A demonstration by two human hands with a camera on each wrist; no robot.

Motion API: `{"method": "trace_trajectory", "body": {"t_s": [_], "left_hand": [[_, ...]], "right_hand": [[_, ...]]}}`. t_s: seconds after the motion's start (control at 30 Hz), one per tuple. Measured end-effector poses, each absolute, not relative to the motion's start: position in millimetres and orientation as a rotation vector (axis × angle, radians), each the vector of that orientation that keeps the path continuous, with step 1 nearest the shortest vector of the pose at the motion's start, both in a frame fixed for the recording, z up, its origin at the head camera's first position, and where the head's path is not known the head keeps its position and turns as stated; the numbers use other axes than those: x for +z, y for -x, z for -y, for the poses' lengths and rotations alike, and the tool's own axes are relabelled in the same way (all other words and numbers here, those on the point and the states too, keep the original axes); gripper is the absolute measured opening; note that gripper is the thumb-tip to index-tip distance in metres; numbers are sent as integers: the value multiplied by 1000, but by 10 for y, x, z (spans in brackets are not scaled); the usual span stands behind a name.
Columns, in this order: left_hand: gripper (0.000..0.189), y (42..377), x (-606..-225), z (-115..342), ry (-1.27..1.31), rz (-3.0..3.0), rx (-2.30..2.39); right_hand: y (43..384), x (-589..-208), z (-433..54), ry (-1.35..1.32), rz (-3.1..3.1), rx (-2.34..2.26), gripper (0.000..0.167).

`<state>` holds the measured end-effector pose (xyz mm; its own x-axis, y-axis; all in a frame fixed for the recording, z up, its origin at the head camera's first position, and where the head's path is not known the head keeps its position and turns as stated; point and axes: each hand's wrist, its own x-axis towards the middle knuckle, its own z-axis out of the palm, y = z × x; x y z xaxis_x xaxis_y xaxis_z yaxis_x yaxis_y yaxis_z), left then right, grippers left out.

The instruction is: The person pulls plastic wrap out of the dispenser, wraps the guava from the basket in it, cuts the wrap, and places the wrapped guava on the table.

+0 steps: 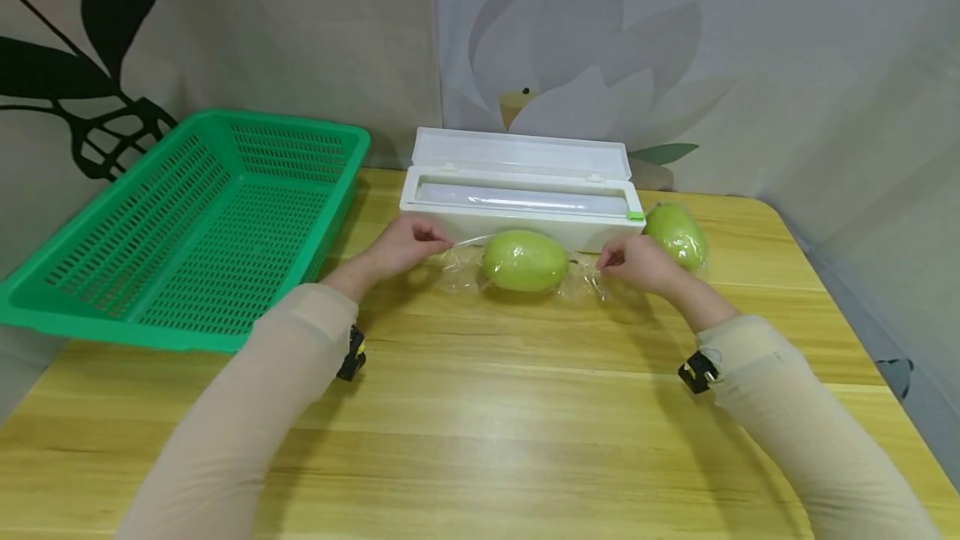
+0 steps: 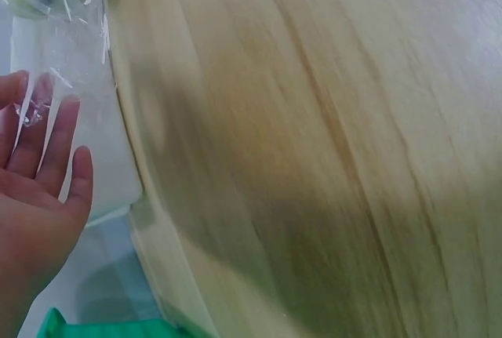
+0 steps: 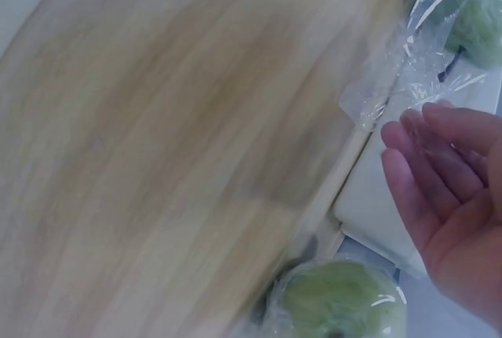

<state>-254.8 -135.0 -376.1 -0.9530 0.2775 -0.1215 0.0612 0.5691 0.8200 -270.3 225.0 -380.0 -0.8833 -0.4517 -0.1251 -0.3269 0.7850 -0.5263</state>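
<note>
A pale green oval fruit [image 1: 525,261] with a short dark stem, pear-like, lies on its side in clear cling film [image 1: 459,269]. The film spreads out loosely past both its ends. My left hand [image 1: 397,248] pinches the film's left end between thumb and fingertips, the other fingers fanned out in the left wrist view. On the opposite side, my right hand [image 1: 641,263] pinches the right end near the stem [image 3: 451,65]. Behind the fruit stands a white cling film dispenser [image 1: 450,215], lid raised, with the roll [image 1: 517,198] inside.
A second green fruit [image 1: 677,236], wrapped in film, sits beside the dispenser's right end, close to my right hand. At the left stands a green plastic basket [image 1: 300,261] with slotted walls. Both rest on a wooden table [image 1: 495,432] against a fabric backdrop.
</note>
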Motion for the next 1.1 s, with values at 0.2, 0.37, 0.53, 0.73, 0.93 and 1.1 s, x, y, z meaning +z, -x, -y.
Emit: {"method": "trace_trajectory", "body": {"t_s": [0.2, 0.37, 0.53, 0.73, 0.93, 1.1], "left_hand": [[26, 2550, -3804, 1394, -294, -2547, 1349], [34, 2536, -3807, 1424, -244, -2527, 1359], [39, 2519, -3757, 1429, -156, -2512, 1402], [40, 2528, -3660, 1359, -131, -2597, 1593], [57, 2525, -3546, 1040, -386, -2747, 1175], [90, 2461, -3557, 793, -713, -2852, 591]], "right_hand": [[2685, -3769, -2205, 594, -2720, -718, 15], [2670, -3697, -2185, 329, -2719, -852, 48], [2629, -3562, -2140, 144, -2851, -703, 62], [2593, -3460, -1848, 477, -2945, -678, 54], [2506, -3497, -1510, 850, -2853, -433, 80], [2430, -3594, -1433, 949, -2958, -381, 72]]}}
